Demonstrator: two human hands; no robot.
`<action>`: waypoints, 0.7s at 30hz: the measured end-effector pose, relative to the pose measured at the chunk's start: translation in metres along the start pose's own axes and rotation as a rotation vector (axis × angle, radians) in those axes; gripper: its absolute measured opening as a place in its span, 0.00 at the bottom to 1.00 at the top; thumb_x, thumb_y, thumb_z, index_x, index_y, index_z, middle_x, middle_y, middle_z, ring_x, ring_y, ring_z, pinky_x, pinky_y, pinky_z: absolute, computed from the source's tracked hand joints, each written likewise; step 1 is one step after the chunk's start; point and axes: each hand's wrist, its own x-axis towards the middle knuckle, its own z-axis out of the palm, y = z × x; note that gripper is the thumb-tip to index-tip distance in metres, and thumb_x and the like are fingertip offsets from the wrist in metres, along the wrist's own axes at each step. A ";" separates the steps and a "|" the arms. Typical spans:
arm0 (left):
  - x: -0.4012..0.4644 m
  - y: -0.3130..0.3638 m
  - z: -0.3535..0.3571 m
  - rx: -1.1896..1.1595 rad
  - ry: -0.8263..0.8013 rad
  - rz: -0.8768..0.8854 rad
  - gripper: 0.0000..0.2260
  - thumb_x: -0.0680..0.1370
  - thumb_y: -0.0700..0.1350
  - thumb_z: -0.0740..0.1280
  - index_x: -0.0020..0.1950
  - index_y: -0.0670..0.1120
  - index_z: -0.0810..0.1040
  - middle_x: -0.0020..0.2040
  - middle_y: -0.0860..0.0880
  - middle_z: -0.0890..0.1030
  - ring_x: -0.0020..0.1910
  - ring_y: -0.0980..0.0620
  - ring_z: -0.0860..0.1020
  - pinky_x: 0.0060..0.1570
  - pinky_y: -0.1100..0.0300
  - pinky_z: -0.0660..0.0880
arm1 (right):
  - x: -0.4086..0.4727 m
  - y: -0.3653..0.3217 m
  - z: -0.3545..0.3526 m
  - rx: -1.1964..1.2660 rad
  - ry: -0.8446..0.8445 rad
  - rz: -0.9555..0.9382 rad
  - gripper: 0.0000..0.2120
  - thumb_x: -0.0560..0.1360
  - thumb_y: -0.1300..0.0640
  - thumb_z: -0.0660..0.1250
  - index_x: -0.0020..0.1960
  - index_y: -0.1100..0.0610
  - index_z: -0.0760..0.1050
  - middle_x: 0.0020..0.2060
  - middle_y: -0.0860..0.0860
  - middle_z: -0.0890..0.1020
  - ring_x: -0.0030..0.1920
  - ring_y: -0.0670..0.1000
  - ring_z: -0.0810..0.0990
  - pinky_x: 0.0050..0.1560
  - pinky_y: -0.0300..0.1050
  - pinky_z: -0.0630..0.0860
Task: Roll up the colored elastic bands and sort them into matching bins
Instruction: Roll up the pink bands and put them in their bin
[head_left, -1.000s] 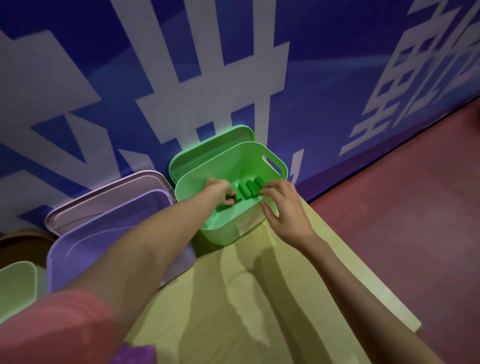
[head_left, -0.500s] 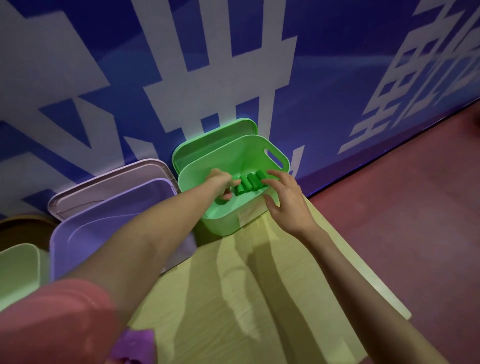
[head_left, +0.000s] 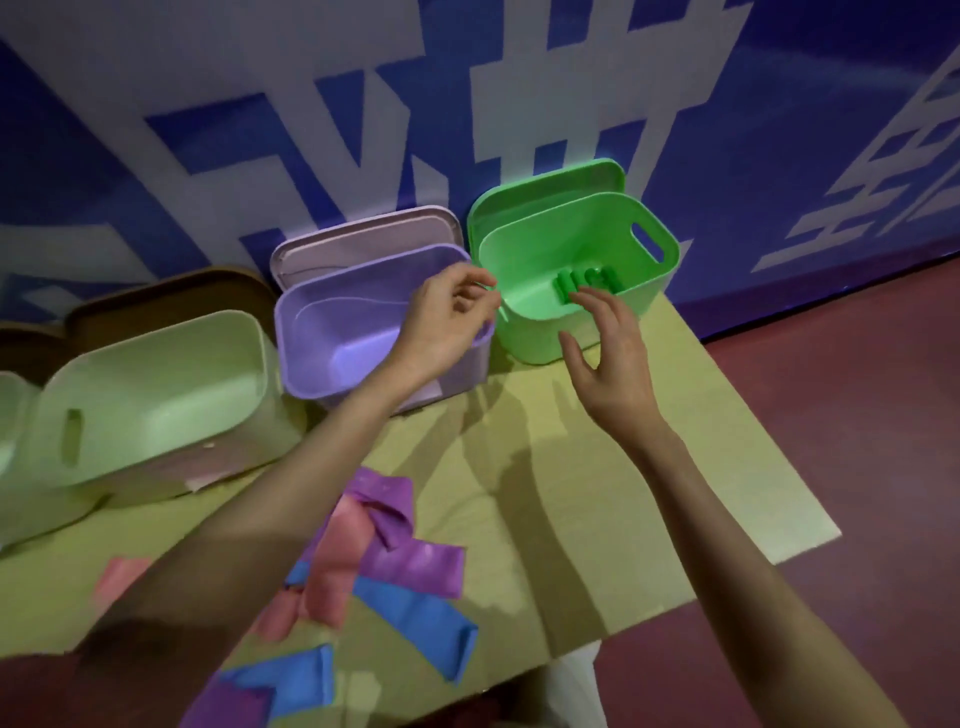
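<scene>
Both hands empty now: left hand (head_left: 449, 317) loosely curled, right hand (head_left: 605, 348) spread open beside the green bin (head_left: 649, 280). Risk: those rolled green bands (head_left: 584, 283) just beyond the right hand's fingertips could unroll.

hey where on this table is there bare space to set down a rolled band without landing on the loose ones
Bare table lies right of the loose band pile, running from the green bin down to the near right edge. A smaller clear strip sits between the pile and the purple bin. The near left is crowded with pink, purple and blue bands.
</scene>
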 end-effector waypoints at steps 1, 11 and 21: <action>-0.021 -0.003 -0.014 -0.020 0.021 -0.012 0.04 0.75 0.37 0.68 0.48 0.45 0.77 0.41 0.38 0.81 0.38 0.45 0.80 0.43 0.56 0.78 | -0.010 -0.010 0.005 0.014 0.000 -0.021 0.18 0.77 0.58 0.63 0.65 0.64 0.71 0.62 0.59 0.74 0.64 0.57 0.72 0.66 0.46 0.66; -0.190 -0.100 -0.107 0.103 0.008 -0.122 0.07 0.76 0.37 0.69 0.47 0.49 0.79 0.42 0.49 0.81 0.41 0.54 0.78 0.43 0.65 0.74 | -0.128 -0.068 0.089 0.237 -0.235 -0.111 0.14 0.76 0.62 0.64 0.61 0.61 0.74 0.57 0.55 0.76 0.57 0.54 0.75 0.54 0.51 0.75; -0.266 -0.180 -0.130 0.102 0.242 -0.056 0.05 0.76 0.35 0.68 0.50 0.43 0.79 0.42 0.52 0.81 0.38 0.60 0.77 0.39 0.73 0.72 | -0.196 -0.099 0.156 0.242 -0.596 -0.385 0.07 0.72 0.59 0.70 0.49 0.59 0.79 0.42 0.52 0.79 0.43 0.51 0.76 0.46 0.40 0.72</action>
